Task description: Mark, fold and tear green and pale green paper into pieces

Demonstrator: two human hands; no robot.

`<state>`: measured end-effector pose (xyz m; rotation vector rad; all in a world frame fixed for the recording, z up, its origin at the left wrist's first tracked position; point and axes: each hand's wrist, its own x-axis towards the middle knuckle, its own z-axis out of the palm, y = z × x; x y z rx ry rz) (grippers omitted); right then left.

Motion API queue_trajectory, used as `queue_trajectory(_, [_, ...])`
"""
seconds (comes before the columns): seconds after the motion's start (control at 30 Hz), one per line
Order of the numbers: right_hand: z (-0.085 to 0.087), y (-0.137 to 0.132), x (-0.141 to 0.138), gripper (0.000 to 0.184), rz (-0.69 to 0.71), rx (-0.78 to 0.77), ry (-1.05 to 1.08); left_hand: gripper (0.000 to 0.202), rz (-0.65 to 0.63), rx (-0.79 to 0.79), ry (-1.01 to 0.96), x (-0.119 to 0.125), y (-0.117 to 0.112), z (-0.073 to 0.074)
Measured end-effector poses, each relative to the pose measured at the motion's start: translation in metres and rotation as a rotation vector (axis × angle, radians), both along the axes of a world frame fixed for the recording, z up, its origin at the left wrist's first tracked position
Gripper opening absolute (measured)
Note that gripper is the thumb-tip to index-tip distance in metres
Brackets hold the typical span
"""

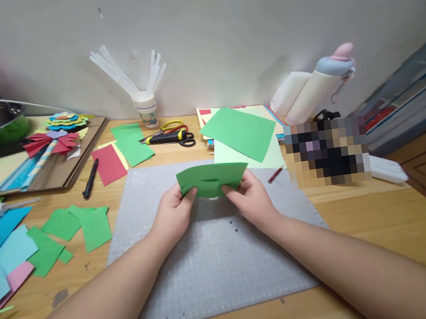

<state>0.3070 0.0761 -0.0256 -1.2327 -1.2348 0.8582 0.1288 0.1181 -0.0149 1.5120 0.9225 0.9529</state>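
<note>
A folded piece of green paper is held up above the grey cutting mat. My left hand grips its left end, thumb in front and fingers behind. At its right end my right hand pinches it the same way. A flap or layered edge shows along the paper's lower front between the thumbs. The fingers behind the paper are hidden. Small dark specks lie on the mat below my right hand.
Green paper pieces and a black pen lie left. Behind stand a paper cup of white strips, a yellow-black cutter, scissors and stacked paper sheets. A bottle leans at the back right.
</note>
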Motion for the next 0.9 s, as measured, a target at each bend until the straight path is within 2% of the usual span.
queue_trajectory(0.3, [-0.008,0.005,0.004,0.019,0.086,-0.083,0.073,0.027,0.052,0.087,0.185,-0.006,0.005,-0.002])
queue_trajectory(0.5, [-0.004,0.004,0.006,0.031,0.137,-0.147,0.169,0.026,0.180,0.086,0.269,-0.011,0.011,-0.004])
queue_trajectory(0.63, [0.002,0.003,0.011,0.039,0.124,-0.194,0.208,0.031,0.319,0.097,0.362,-0.020,0.033,0.003])
queue_trajectory(0.73, [0.003,0.004,0.016,0.036,0.084,-0.194,0.197,0.045,0.414,0.085,0.491,-0.026,0.056,0.011])
queue_trajectory(0.9, [0.010,0.016,0.039,0.026,-0.043,-0.116,0.093,0.056,0.463,0.031,0.647,-0.019,0.084,0.015])
